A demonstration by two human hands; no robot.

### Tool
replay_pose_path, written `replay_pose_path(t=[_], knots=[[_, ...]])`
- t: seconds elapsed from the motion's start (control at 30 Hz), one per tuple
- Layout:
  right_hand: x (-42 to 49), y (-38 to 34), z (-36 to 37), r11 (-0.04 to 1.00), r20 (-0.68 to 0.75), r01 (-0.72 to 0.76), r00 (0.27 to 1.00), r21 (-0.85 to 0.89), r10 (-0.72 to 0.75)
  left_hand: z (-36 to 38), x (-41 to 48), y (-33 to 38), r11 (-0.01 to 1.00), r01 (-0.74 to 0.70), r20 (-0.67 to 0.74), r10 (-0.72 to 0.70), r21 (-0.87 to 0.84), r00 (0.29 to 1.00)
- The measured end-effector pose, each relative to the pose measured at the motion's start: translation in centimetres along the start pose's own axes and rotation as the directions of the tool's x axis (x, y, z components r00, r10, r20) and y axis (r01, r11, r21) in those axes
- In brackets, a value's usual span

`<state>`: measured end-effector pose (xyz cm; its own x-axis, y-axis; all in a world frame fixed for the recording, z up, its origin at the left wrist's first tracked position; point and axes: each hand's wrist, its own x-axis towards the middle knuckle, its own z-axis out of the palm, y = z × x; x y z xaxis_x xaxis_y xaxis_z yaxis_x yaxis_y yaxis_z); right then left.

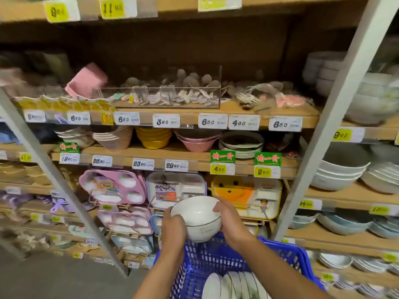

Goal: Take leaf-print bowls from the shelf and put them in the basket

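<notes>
A white bowl (197, 217) with a thin dark rim line is held in both hands, tilted toward me, just above the far edge of the blue plastic basket (218, 255). My left hand (173, 230) grips its left side and my right hand (228, 221) grips its right rim. No leaf print shows on the bowl from this angle. Several white dishes (235, 285) stand on edge inside the basket near the bottom of the view. White and patterned bowls (339, 173) are stacked on the wooden shelves at the right.
Wooden shelves with price tags (166, 120) fill the view. Pink, yellow and grey bowls (153, 139) sit on the middle shelf; divided children's plates (114, 186) stand below. Two slanted grey metal uprights (323, 126) frame the bay. Grey floor lies at lower left.
</notes>
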<state>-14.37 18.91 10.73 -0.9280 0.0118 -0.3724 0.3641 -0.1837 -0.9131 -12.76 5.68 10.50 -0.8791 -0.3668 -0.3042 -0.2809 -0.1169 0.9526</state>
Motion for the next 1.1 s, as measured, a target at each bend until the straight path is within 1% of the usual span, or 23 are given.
replay_pose_path(t=[0.1,0.27,0.37,0.47,0.6,0.77,0.87,0.93,1.0,1.1], knots=[[-2.4,-3.1,0.6,0.989,-0.067,0.113,0.992,0.096,-0.107,0.1,-1.7,3.5,0.994,-0.107,0.044,0.108,-0.029,0.993],[-6.4,-7.4,-0.4,0.949,-0.205,0.278,0.947,0.147,-0.246,1.7,-4.1,7.4,0.965,-0.205,0.138,0.229,-0.164,0.964],[-8.9,-9.1,-2.4,0.918,-0.281,0.36,0.909,0.166,-0.306,3.8,-6.0,8.7,0.943,-0.202,0.208,0.261,-0.266,0.943],[-11.3,-10.8,-5.0,0.901,-0.355,0.397,0.879,0.174,-0.319,6.3,-8.5,9.5,0.925,-0.175,0.273,0.275,-0.338,0.922],[-14.6,-12.3,-9.2,0.864,-0.428,0.473,0.826,0.175,-0.365,10.3,-12.5,10.3,0.906,-0.178,0.364,0.326,-0.385,0.872],[-18.7,-13.1,-16.3,0.844,-0.542,0.498,0.773,0.198,-0.329,16.4,-18.3,10.0,0.918,-0.111,0.453,0.29,-0.381,0.843],[-21.7,-13.6,-22.0,0.838,-0.577,0.52,0.741,0.166,-0.345,21.0,-23.3,9.4,0.92,-0.081,0.485,0.275,-0.383,0.83],[-23.0,-13.9,-24.6,0.842,-0.573,0.522,0.735,0.137,-0.362,23.1,-25.3,9.1,0.918,-0.037,0.485,0.243,-0.395,0.84],[-24.6,-14.3,-27.5,0.844,-0.594,0.524,0.717,0.114,-0.365,25.4,-27.7,8.9,0.917,-0.005,0.513,0.227,-0.399,0.828],[-27.0,-14.8,-32.5,0.845,-0.585,0.529,0.708,0.07,-0.395,29.3,-31.5,8.4,0.921,0.042,0.552,0.195,-0.387,0.811]])
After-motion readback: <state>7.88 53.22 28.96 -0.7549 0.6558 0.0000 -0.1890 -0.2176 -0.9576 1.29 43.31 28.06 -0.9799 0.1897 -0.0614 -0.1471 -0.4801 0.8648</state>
